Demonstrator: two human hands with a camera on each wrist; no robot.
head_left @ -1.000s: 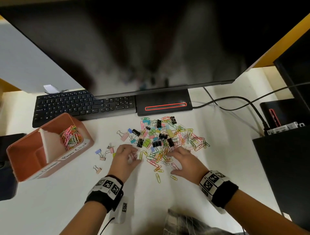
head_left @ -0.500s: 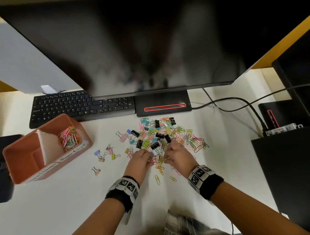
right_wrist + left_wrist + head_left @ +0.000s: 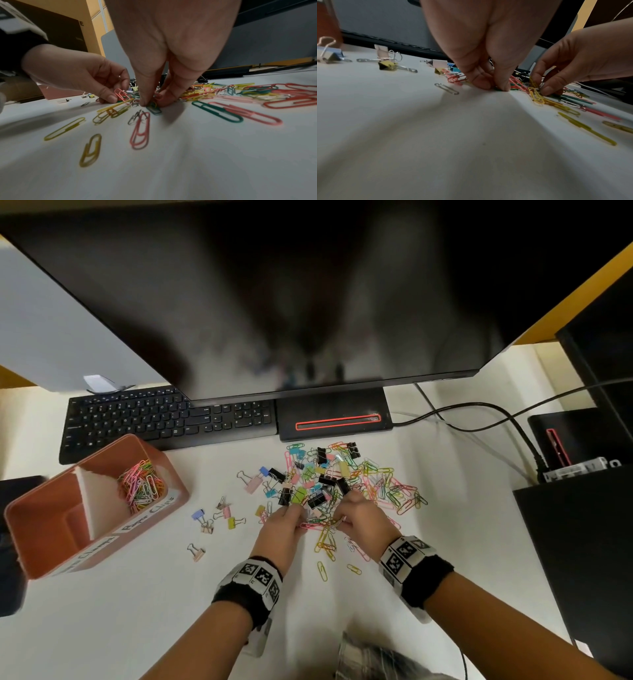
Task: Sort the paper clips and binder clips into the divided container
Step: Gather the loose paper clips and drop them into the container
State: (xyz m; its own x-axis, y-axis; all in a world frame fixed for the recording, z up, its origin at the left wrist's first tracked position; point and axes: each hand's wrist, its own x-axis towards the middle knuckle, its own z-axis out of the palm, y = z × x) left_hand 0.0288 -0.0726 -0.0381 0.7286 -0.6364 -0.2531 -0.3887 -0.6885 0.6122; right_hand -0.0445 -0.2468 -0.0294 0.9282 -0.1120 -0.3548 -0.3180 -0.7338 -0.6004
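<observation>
A mixed pile of coloured paper clips and binder clips (image 3: 342, 477) lies on the white desk in front of the monitor base. Both hands work at its near edge. My left hand (image 3: 298, 513) pinches paper clips between thumb and fingertips (image 3: 498, 88); the right wrist view shows a pink clip (image 3: 121, 94) in that pinch. My right hand (image 3: 342, 510) pinches clips against the desk (image 3: 150, 104). The pink divided container (image 3: 85, 556) stands at the left. Its right compartment, labelled Paper Clips, holds several coloured paper clips (image 3: 142, 486).
Several small binder clips (image 3: 209, 520) lie scattered between container and pile. Loose paper clips (image 3: 322, 571) lie near my wrists. A black keyboard (image 3: 164, 419) and the monitor base (image 3: 335, 419) stand behind. Cables (image 3: 479, 412) and black boxes (image 3: 575, 542) are at the right.
My left hand moved right from the scattered binder clips to the pile's near edge. The right hand shifted left and forward to meet it, and both now pinch paper clips.
</observation>
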